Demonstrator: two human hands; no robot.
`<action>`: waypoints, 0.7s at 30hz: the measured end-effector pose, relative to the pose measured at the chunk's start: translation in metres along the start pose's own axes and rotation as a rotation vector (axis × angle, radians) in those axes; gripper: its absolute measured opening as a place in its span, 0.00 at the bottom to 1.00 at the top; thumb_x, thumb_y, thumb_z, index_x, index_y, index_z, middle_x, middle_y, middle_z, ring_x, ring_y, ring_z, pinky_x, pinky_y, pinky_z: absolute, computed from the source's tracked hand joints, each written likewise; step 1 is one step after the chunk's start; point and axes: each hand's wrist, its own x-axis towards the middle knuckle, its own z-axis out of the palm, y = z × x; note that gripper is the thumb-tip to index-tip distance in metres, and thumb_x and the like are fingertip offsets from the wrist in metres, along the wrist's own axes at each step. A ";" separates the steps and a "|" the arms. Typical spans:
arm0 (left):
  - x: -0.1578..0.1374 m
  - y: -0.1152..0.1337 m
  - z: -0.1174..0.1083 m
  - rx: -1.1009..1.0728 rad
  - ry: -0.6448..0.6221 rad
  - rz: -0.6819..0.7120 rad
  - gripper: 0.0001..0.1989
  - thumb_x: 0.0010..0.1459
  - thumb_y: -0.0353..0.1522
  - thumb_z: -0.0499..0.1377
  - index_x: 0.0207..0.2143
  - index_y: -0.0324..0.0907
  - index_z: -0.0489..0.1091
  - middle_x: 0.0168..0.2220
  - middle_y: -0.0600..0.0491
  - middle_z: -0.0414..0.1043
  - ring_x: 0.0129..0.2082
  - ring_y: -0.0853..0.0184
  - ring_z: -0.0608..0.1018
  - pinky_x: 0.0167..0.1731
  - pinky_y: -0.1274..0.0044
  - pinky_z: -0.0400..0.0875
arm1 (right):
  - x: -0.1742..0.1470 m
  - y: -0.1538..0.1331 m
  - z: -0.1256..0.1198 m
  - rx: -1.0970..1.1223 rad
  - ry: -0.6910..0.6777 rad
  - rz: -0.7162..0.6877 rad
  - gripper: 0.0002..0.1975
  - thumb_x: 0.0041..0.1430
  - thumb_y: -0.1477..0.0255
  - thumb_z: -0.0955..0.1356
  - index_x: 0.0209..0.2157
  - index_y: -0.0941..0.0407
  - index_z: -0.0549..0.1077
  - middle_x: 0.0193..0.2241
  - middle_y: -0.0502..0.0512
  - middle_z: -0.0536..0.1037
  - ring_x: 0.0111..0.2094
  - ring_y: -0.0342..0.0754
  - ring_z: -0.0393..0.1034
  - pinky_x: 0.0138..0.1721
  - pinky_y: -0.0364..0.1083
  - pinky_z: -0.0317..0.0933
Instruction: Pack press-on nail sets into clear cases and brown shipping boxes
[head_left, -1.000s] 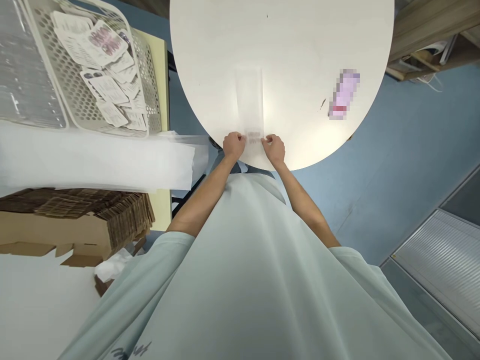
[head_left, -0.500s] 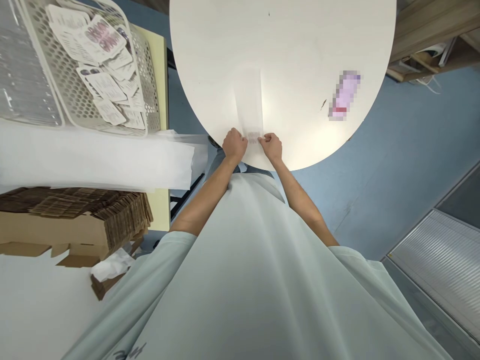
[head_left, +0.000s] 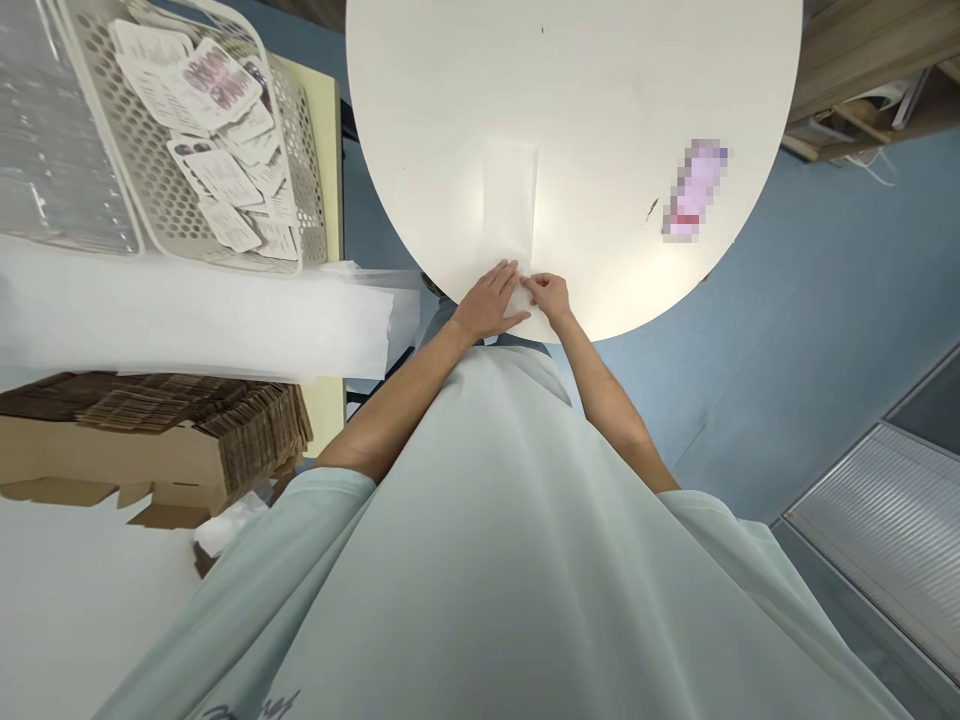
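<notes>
The translucent film strip (head_left: pixel 510 200) lies on the round white worktop (head_left: pixel 615 100), close to the near edge, in the head view. It is long and narrow, and its long axis runs almost straight away from the person's body, with one short end pointing to the far side of the worktop and the other towards the shirt (head_left: pixel 517 520). The far end lies flat and free; the near end is partly hidden by the hands, so exactly where it stops cannot be told.

The left hand (head_left: pixel 491 303) rests across the near end from the left, its fingers released and stretched out flat, the thumb spread apart towards the body. The right hand (head_left: pixel 551 295) sits just beside the right long edge, its fingers curled, with thumb and forefinger pinching the film there.

Well to the right on the same worktop, a blurred lilac oblong (head_left: pixel 697 190) lies with its own long axis slanted, far end tipped to the right. Off to the left, a perforated basket (head_left: pixel 307 165) of printed cards (head_left: pixel 221 180) stands on a yellow worktop (head_left: pixel 328 110), near white sheets (head_left: pixel 300 315) and stacked flat cardboard (head_left: pixel 259 430).
</notes>
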 end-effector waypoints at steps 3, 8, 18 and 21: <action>-0.001 0.000 -0.001 0.035 -0.039 -0.004 0.49 0.70 0.52 0.67 0.82 0.35 0.58 0.84 0.29 0.52 0.86 0.37 0.53 0.83 0.48 0.48 | -0.002 -0.002 -0.004 0.120 -0.003 0.074 0.24 0.66 0.47 0.76 0.29 0.51 0.72 0.27 0.52 0.80 0.30 0.51 0.80 0.34 0.48 0.76; 0.003 0.000 -0.001 0.052 -0.012 -0.102 0.35 0.75 0.30 0.50 0.81 0.37 0.62 0.83 0.34 0.59 0.85 0.45 0.60 0.82 0.48 0.55 | -0.002 0.001 -0.004 0.105 -0.034 0.087 0.20 0.69 0.53 0.76 0.30 0.51 0.73 0.30 0.53 0.83 0.31 0.51 0.82 0.39 0.49 0.78; 0.006 -0.004 -0.005 0.031 0.020 -0.124 0.38 0.63 0.30 0.60 0.76 0.41 0.69 0.78 0.37 0.68 0.80 0.42 0.65 0.79 0.47 0.61 | -0.011 0.011 -0.021 -0.276 -0.099 -0.390 0.27 0.71 0.80 0.64 0.66 0.51 0.79 0.76 0.57 0.74 0.65 0.59 0.79 0.67 0.62 0.74; 0.009 -0.001 -0.012 0.014 0.026 -0.152 0.36 0.60 0.28 0.62 0.72 0.40 0.73 0.75 0.36 0.71 0.76 0.42 0.70 0.77 0.50 0.65 | -0.007 0.010 -0.026 -0.353 -0.152 -0.374 0.31 0.68 0.80 0.65 0.69 0.50 0.77 0.77 0.56 0.73 0.55 0.60 0.83 0.64 0.65 0.75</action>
